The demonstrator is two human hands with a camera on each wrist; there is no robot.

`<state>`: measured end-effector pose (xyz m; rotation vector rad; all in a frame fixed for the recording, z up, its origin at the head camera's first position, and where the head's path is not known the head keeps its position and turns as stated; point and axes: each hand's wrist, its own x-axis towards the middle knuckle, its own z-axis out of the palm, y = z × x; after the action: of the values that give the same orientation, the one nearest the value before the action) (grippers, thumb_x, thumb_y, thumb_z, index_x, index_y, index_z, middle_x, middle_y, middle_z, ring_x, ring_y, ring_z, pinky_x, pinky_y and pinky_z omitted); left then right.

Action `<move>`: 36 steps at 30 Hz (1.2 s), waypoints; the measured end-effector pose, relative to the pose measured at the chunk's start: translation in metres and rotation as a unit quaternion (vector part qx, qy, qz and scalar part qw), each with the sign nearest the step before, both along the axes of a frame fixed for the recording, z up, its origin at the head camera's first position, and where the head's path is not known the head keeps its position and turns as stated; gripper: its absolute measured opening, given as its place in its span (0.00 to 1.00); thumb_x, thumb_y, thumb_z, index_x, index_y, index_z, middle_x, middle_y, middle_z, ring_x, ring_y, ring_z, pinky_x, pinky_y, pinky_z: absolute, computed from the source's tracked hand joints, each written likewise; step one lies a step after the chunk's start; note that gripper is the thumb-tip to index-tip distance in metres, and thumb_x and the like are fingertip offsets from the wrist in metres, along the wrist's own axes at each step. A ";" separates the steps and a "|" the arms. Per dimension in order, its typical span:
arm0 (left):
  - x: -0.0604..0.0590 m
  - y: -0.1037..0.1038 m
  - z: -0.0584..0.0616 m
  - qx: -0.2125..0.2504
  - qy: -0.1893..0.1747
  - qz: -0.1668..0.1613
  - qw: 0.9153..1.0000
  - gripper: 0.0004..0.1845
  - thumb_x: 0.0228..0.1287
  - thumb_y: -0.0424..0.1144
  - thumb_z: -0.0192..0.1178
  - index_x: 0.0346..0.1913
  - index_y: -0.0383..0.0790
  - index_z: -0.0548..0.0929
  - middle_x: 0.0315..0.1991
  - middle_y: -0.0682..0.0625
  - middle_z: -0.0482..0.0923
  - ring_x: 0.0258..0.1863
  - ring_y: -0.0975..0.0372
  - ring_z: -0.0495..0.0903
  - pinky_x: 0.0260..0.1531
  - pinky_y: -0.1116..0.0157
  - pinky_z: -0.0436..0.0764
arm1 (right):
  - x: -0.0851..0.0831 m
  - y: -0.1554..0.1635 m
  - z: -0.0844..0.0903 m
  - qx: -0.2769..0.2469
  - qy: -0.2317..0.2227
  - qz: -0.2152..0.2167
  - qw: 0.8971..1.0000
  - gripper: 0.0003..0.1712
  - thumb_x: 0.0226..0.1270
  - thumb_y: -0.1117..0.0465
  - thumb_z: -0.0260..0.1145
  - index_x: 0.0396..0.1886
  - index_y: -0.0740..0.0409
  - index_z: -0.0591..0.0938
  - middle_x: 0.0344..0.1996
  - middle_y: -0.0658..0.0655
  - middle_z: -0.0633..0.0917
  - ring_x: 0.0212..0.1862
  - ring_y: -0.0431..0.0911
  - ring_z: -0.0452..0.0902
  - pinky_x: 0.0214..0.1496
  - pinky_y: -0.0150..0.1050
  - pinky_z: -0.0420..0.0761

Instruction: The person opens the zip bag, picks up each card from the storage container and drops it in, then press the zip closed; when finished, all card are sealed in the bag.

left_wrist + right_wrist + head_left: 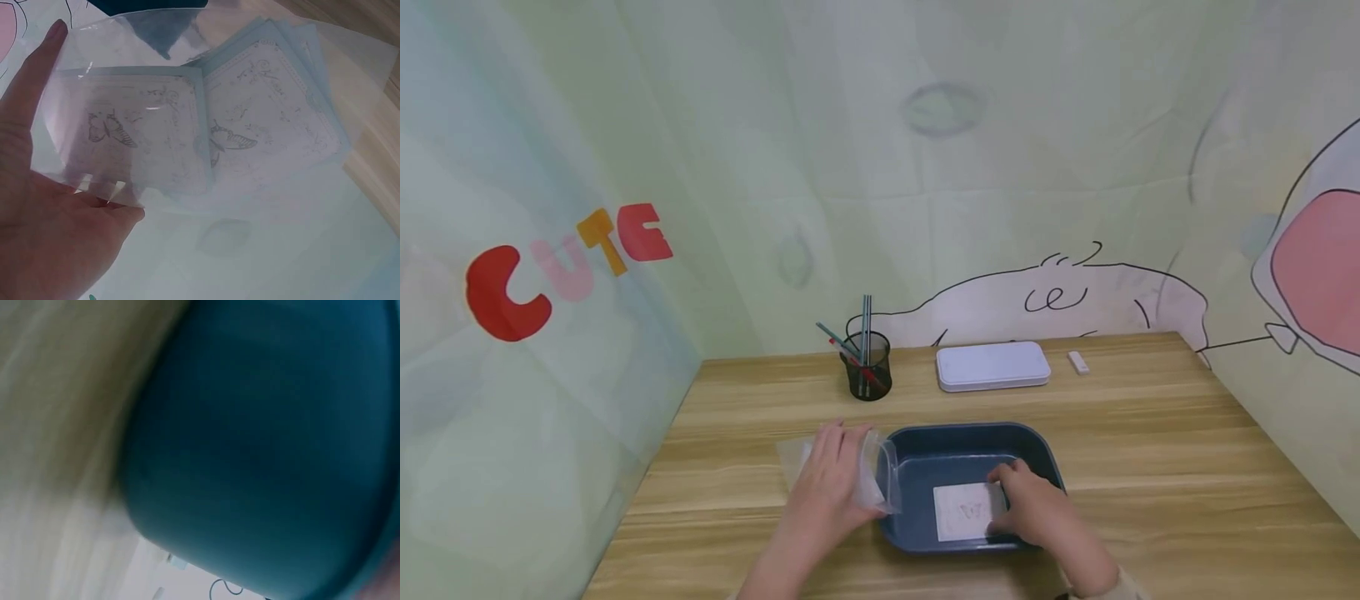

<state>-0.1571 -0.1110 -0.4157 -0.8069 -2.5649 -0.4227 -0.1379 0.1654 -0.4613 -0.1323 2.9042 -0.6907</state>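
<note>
My left hand [826, 483] grips a clear plastic bag [891, 471] at the left end of the dark blue tray [917, 546]. Through the film in the left wrist view, several square paper cards [128, 140] show, pale with blue edges and a printed butterfly; they lie fanned in the bag. Inside the tray, my right hand [1033, 504] pinches a white square card [966, 512] by its right edge, thumb and fingers curled at that side. In the right wrist view the tray wall [262, 456] hides the card and most of that hand.
Behind the tray, a black mesh cup [870, 375] holds several pencils. To its right lie a white pencil case [992, 365] and a small white eraser-like block [1078, 362]. The wooden tabletop [715, 483] ends at a printed curtain [775, 208].
</note>
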 end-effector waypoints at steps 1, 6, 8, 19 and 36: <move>0.000 0.000 0.000 0.000 -0.001 0.001 1.000 0.56 0.12 0.52 0.77 0.56 0.36 0.67 0.46 0.44 0.68 0.55 0.49 0.62 0.62 0.58 0.55 | 0.000 0.000 -0.002 0.005 0.002 0.000 1.000 0.34 0.29 0.51 0.78 0.42 0.55 0.78 0.37 0.56 0.74 0.28 0.46 0.70 0.26 0.42 0.74; 0.000 -0.004 0.000 0.000 -0.009 0.007 1.000 0.56 0.11 0.51 0.77 0.56 0.37 0.67 0.45 0.44 0.68 0.54 0.50 0.63 0.62 0.58 0.57 | -0.002 -0.001 -0.006 0.020 0.018 -0.001 1.000 0.33 0.28 0.53 0.79 0.40 0.55 0.76 0.33 0.56 0.71 0.26 0.46 0.69 0.25 0.42 0.74; 0.000 -0.005 0.000 0.002 -0.014 0.009 1.000 0.56 0.10 0.50 0.77 0.56 0.38 0.67 0.45 0.45 0.68 0.53 0.51 0.63 0.62 0.58 0.57 | -0.002 -0.001 -0.007 0.016 0.019 -0.001 1.000 0.34 0.26 0.52 0.79 0.38 0.53 0.74 0.32 0.55 0.70 0.26 0.46 0.68 0.24 0.41 0.73; 0.000 -0.007 -0.002 -0.014 -0.036 0.021 0.999 0.57 0.11 0.51 0.77 0.58 0.39 0.65 0.46 0.44 0.67 0.54 0.53 0.61 0.62 0.59 0.55 | -0.006 0.001 -0.008 -0.024 0.053 -0.010 0.998 0.25 0.34 0.55 0.77 0.30 0.48 0.71 0.19 0.46 0.73 0.21 0.41 0.65 0.20 0.35 0.65; 0.001 -0.005 0.003 -0.028 -0.049 0.023 0.998 0.55 0.13 0.47 0.78 0.58 0.40 0.66 0.47 0.42 0.67 0.56 0.50 0.61 0.63 0.56 0.54 | -0.008 0.003 0.023 -0.161 0.121 -0.082 0.976 0.07 0.53 0.56 0.67 0.31 0.38 0.83 0.25 0.39 0.79 0.21 0.40 0.68 0.19 0.31 0.71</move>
<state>-0.1561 -0.1164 -0.4130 -0.7613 -2.6917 -0.3879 -0.1463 0.1685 -0.4383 -0.0136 3.0280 -1.2546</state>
